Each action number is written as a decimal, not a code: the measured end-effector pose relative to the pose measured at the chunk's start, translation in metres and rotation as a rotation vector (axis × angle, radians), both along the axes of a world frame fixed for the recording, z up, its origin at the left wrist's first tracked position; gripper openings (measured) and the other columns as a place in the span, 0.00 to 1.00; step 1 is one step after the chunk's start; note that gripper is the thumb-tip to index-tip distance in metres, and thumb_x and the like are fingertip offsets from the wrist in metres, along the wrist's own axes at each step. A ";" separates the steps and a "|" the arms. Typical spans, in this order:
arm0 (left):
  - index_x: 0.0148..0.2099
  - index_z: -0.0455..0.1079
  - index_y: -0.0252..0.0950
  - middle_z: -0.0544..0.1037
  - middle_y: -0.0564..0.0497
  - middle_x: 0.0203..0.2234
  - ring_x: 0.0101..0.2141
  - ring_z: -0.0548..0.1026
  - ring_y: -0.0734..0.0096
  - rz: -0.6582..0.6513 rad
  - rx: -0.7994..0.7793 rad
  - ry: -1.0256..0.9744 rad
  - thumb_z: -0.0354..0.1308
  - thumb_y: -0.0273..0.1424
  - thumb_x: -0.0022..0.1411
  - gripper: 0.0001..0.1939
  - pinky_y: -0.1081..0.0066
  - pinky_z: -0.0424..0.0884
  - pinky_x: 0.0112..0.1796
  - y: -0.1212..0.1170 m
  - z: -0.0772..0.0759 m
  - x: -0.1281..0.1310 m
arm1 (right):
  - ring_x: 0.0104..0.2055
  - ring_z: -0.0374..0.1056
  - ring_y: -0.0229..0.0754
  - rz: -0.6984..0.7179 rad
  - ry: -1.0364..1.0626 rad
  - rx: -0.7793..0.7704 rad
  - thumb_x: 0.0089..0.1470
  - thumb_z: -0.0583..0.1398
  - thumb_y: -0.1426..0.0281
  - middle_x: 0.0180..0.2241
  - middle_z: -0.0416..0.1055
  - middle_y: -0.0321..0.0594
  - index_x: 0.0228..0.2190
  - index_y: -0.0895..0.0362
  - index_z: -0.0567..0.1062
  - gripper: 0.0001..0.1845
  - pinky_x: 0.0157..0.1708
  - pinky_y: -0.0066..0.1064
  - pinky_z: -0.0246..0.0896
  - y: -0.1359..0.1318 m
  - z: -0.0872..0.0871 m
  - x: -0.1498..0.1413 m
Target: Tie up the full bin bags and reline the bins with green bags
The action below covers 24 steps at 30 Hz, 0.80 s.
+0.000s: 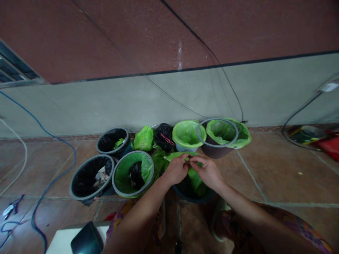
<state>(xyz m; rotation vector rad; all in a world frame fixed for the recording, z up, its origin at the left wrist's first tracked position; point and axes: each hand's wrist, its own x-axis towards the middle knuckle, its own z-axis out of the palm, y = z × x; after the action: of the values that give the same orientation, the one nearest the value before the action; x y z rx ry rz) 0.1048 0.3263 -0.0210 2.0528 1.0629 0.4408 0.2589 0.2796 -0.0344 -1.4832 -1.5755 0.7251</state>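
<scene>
Both my hands meet over a dark trash bin (189, 197) in front of me. My left hand (178, 169) pinches the edge of a green plastic bag (196, 181), part of which hangs down into that bin. Fingertip to fingertip with it, my right hand (208, 172) is closed on the same bag; the exact spot it grips is partly hidden by the fingers. Just behind my hands stands a pale bin lined with a green bag (189, 134). To my left is a grey-rimmed bin (133, 173) with a green liner and a black bundle inside.
Two black-lined bins (92, 176) stand at the left. A tied green bag (143, 138) and a tied black bag (164, 137) sit by the wall. Behind right is another bin (218, 150) with a loose grey ring. A blue cable (50, 183) crosses the tiles.
</scene>
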 end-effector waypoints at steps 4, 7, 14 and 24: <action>0.39 0.72 0.37 0.78 0.51 0.30 0.33 0.75 0.69 0.012 0.022 0.050 0.49 0.22 0.58 0.12 0.70 0.69 0.38 0.001 0.001 -0.001 | 0.38 0.73 0.43 -0.020 -0.002 0.003 0.57 0.59 0.64 0.34 0.77 0.39 0.31 0.52 0.81 0.10 0.41 0.33 0.65 0.001 0.000 0.005; 0.35 0.71 0.36 0.76 0.50 0.28 0.32 0.73 0.68 0.023 0.028 0.097 0.49 0.22 0.58 0.10 0.69 0.68 0.37 0.001 0.000 -0.002 | 0.38 0.73 0.42 -0.043 0.003 0.001 0.57 0.59 0.62 0.34 0.76 0.39 0.31 0.52 0.81 0.11 0.39 0.32 0.65 0.003 -0.001 0.009; 0.30 0.71 0.37 0.75 0.51 0.25 0.30 0.71 0.69 0.045 0.000 0.115 0.53 0.26 0.59 0.06 0.69 0.66 0.35 0.003 0.000 -0.004 | 0.38 0.72 0.43 -0.090 0.026 0.060 0.56 0.60 0.61 0.34 0.77 0.40 0.31 0.54 0.81 0.12 0.40 0.33 0.65 0.006 0.003 0.024; 0.34 0.73 0.36 0.77 0.51 0.29 0.34 0.75 0.69 0.066 0.059 0.330 0.55 0.30 0.62 0.07 0.71 0.67 0.37 0.009 0.001 -0.009 | 0.37 0.72 0.43 -0.162 0.072 0.075 0.54 0.62 0.58 0.34 0.77 0.39 0.31 0.54 0.81 0.14 0.38 0.33 0.64 0.005 0.004 0.040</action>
<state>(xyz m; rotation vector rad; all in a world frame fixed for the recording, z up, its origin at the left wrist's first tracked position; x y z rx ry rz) 0.0959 0.3355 -0.0198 2.1970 1.3276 0.1695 0.2992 0.2847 -0.0300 -1.4937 -1.3952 0.6135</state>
